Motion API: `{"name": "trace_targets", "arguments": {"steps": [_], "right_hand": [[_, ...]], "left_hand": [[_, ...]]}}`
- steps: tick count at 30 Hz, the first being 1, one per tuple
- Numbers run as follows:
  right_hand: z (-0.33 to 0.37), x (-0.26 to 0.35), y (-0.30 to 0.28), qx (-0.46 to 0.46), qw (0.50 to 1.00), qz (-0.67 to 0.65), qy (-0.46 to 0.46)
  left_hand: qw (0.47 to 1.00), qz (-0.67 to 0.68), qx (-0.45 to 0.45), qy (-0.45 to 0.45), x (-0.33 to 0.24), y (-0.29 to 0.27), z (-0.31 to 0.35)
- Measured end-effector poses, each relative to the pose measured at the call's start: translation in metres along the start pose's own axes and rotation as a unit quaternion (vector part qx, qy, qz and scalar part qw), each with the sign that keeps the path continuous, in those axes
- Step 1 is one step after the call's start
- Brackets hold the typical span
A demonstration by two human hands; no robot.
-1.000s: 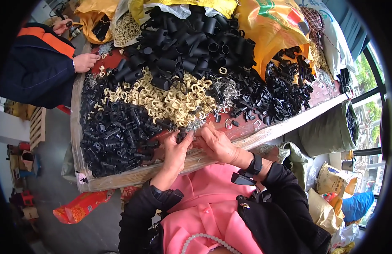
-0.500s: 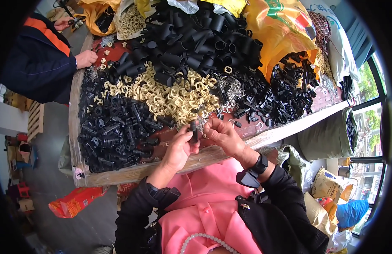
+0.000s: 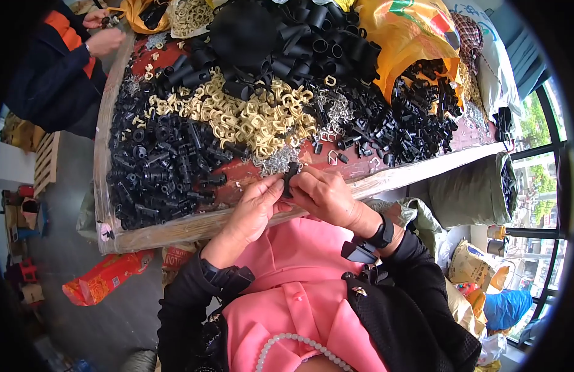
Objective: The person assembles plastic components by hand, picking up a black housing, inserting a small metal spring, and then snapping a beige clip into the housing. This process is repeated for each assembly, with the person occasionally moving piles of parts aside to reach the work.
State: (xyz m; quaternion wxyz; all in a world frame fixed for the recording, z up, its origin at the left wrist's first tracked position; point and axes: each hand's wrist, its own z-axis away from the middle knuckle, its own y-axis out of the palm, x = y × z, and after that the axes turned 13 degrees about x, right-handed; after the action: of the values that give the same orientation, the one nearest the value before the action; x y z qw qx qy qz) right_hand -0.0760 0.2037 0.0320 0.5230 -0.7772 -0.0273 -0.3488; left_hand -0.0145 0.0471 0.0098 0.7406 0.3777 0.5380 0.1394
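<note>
Between my two hands, just over the table's near edge, is a small black plastic part (image 3: pixel 290 178). My left hand (image 3: pixel 257 203) pinches it from the left, thumb on top. The fingers of my right hand (image 3: pixel 326 195) are closed against its right side and upper end; whether they also hold a smaller piece is hidden. Right beyond my hands lies a little heap of silvery metal clips (image 3: pixel 279 162). Behind that spreads a pile of cream ring-shaped plastic pieces (image 3: pixel 262 124). To the left is a heap of black tubular plastic fittings (image 3: pixel 163 167).
Large black cylinders (image 3: pixel 311 43) are heaped at the back. A yellow-orange sack (image 3: pixel 411 43) spills small black parts (image 3: pixel 417 118) at the right. The table's wrapped rim (image 3: pixel 169 234) runs before me. At the far left a co-worker's hands (image 3: pixel 105 41) hold a small part.
My right hand has closed in on the black part and now covers its side. The part is tilted more. The co-worker's near hand has lifted off the table toward their other hand.
</note>
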Motion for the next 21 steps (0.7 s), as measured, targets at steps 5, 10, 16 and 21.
{"name": "trace_targets", "arguments": {"steps": [5, 10, 16, 21], "right_hand": [[-0.0004, 0.0004, -0.0013, 0.048, 0.999, 0.001, -0.013], [-0.0002, 0.0023, -0.001, 0.068, 0.998, -0.012, 0.006], [0.0001, -0.0016, 0.0026, 0.064, 0.997, -0.038, 0.017], [0.005, 0.0035, 0.0075, -0.004, 0.999, -0.045, 0.019]], "left_hand": [[0.998, -0.037, 0.021, -0.035, -0.0001, 0.0027, 0.0035], [0.996, -0.038, 0.051, -0.063, -0.0016, 0.0021, 0.0043], [0.998, 0.012, 0.028, -0.063, 0.0024, -0.0017, 0.0018], [0.997, 0.019, 0.043, -0.054, -0.0006, -0.0035, 0.0002]]}}
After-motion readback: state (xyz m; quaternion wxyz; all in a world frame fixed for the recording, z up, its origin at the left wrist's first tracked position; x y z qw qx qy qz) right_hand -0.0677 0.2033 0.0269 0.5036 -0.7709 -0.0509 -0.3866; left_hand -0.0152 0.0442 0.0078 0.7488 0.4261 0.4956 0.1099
